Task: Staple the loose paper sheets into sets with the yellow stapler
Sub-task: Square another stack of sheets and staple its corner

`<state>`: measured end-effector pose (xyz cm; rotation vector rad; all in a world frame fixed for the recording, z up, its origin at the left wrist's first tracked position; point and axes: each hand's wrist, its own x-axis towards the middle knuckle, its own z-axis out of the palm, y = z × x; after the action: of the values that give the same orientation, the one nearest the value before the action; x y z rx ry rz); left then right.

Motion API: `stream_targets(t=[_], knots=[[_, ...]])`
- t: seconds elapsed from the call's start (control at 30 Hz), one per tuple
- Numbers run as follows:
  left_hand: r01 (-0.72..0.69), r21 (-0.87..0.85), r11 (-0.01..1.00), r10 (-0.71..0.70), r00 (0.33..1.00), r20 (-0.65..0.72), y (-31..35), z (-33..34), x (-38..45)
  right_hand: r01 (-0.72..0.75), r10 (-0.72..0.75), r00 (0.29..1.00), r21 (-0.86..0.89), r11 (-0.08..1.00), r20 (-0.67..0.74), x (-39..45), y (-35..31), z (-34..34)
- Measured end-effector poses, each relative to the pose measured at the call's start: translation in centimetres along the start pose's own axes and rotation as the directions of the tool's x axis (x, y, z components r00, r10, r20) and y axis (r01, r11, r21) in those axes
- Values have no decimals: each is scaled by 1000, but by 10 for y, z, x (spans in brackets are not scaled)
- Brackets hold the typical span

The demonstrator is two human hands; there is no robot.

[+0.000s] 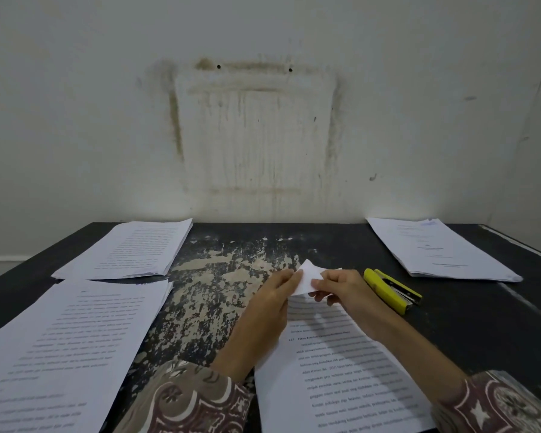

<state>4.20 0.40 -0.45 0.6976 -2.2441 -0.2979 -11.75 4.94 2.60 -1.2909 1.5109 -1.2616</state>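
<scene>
At the lower left of the frame a printed stack lies flat on the worn black table, and a second stack sits above it toward the upper left, its far edge near the wall. Right of centre, the left hand pinches the raised top corner of the paper set that runs down to the bottom edge, thumb and fingertips closed on the lifted sheets. The right hand pinches the same corner from the other side, fingers curled round the paper. Just beside that hand, untouched, the yellow stapler lies on the table with its dark mouth facing lower right. A fourth stack rests at the upper right. The risk I see is misalignment: if the pinched corner fans or a sheet slips while one hand lets go to reach for the stapler, the staple could miss a page or bind the set crooked.
</scene>
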Motion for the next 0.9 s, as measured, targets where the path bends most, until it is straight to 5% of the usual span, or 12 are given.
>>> stream_targets(t=[0.2,0.53,0.9], knots=[[139,-5,990,-139,989,44,1,0,0,-9,0,999,179,984,52,1,5,-9],[152,-30,988,-149,985,82,1,1,2,64,-82,994,227,972,71,-3,4,-11],[326,-267,907,-283,941,187,4,-9,10,180,-165,983,230,956,-87,-2,-17,-14]])
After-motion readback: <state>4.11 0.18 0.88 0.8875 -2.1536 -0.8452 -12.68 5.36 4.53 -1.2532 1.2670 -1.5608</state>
